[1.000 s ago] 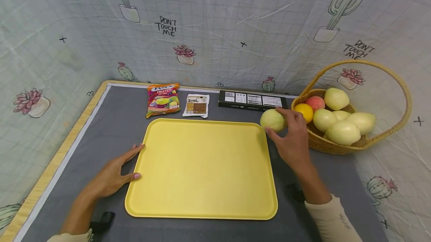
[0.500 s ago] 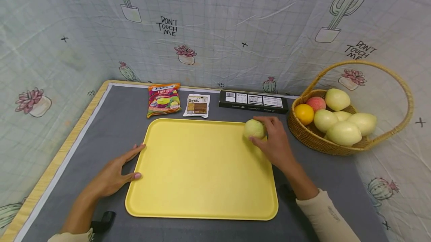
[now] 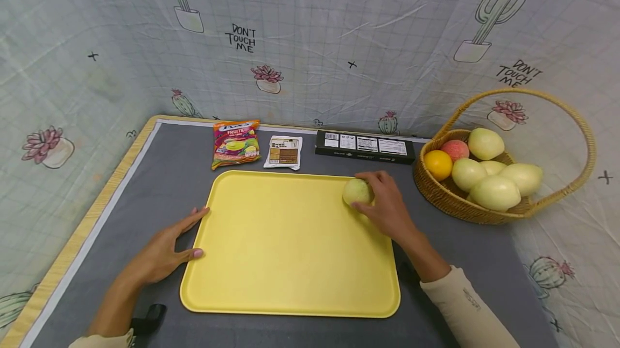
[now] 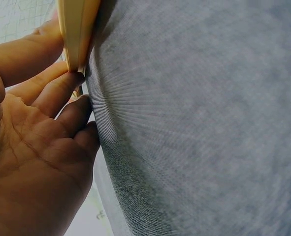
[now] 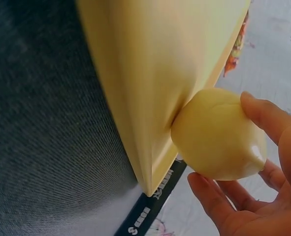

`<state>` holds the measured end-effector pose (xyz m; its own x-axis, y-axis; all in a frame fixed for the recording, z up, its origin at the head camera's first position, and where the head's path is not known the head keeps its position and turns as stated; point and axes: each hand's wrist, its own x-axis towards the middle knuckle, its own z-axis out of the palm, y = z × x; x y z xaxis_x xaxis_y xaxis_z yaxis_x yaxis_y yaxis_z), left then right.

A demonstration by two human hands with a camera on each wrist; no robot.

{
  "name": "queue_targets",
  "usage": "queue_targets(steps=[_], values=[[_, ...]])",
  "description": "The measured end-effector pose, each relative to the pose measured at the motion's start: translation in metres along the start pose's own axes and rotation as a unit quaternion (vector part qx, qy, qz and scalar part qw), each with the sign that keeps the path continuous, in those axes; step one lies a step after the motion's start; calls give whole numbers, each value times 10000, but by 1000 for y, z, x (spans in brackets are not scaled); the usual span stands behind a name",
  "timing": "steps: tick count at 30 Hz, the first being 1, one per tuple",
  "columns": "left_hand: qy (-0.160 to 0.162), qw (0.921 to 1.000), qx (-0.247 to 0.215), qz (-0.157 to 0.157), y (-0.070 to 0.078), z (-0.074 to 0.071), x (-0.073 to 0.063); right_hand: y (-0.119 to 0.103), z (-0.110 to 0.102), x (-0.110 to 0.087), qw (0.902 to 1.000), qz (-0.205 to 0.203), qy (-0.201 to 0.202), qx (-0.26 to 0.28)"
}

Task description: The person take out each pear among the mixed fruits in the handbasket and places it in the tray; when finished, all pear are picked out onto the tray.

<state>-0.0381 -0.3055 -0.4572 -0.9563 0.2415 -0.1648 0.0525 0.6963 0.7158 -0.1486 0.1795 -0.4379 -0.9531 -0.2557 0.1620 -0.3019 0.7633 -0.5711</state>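
Note:
A round, pale yellow-green fruit (image 3: 357, 192) with a pointed tip sits at the far right corner of a yellow tray (image 3: 290, 251). My right hand (image 3: 387, 208) grips it from the right, thumb on the near side and fingers on the far side. In the right wrist view the fruit (image 5: 216, 135) appears to touch the tray's surface, with a dark shadow where they meet. At the tray's left edge, my left hand (image 3: 162, 251) rests fingertips and thumb against the rim, fingers extended. The left wrist view shows that hand (image 4: 42, 132) beside the tray rim (image 4: 76, 34).
A wicker basket (image 3: 450, 203) at the right holds an orange, a red fruit and several pale fruits under a tall handle. Behind the tray lie an orange-and-pink fruit candy bag (image 3: 235, 143), a small white-and-brown packet (image 3: 283, 152) and a long black box (image 3: 364, 146).
My right hand has carried the pale fruit leftward from beside the basket onto the tray's far right corner. The left hand stays at the rim.

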Motion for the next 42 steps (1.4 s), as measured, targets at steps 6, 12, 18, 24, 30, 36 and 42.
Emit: queue_targets(steps=[6, 12, 18, 24, 30, 36, 42], values=[[9, 10000, 48, -34, 0, -1, -1, -3, 1, 1, 9999, 19, -79, -112], [3, 10000, 93, 0, 1, -1, -1, -3, 1, -1, 9998, 19, -76, -205], [38, 9999, 47, 135, -3, -2, -2, 0, -5, -4, 9996, -64, 121, -255], [32, 9998, 69, 195, -4, -3, -2, 6, -23, -11, 9970, -226, 694, -263], [43, 9998, 109, 141, -5, -2, -1, 14, -47, -20, 9892, -284, 1404, -295], [24, 9999, 119, 100, -5, -2, 0, 24, -72, -28, 9783, -275, 2019, -368], [17, 9998, 104, 138, -4, -2, -1, 38, -93, -37, 9678, -94, 2470, -483]])
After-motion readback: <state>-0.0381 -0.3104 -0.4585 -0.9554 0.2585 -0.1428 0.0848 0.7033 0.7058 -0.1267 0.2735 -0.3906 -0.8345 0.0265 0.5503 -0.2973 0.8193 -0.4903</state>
